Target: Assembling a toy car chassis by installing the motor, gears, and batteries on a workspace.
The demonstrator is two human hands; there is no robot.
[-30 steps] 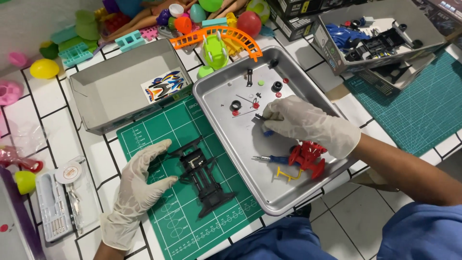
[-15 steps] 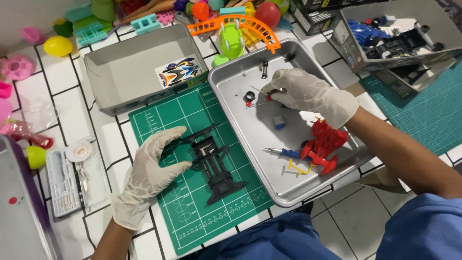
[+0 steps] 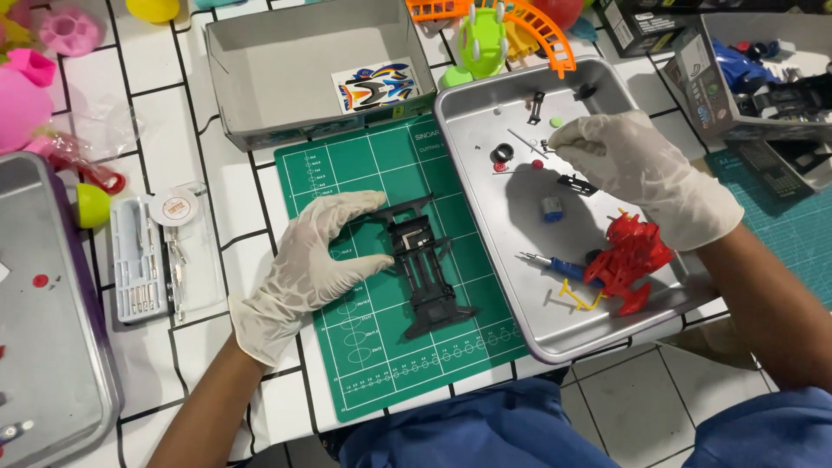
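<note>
Chassis (image 3: 425, 269) on mat (image 3: 381, 364); tray (image 3: 520, 303) right, box (image 3: 286, 78) behind.

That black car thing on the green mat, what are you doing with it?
A person in white gloves is working on a toy car. The left hand rests on the black chassis, which lies on the green cutting mat. The right hand reaches into the metal tray, fingertips among the small loose parts. A red body shell and a blue-handled screwdriver also lie in the tray.

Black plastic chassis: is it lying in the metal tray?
No, the black plastic chassis lies on the green cutting mat under the gloved left hand, beside the silver metal tray.
</note>
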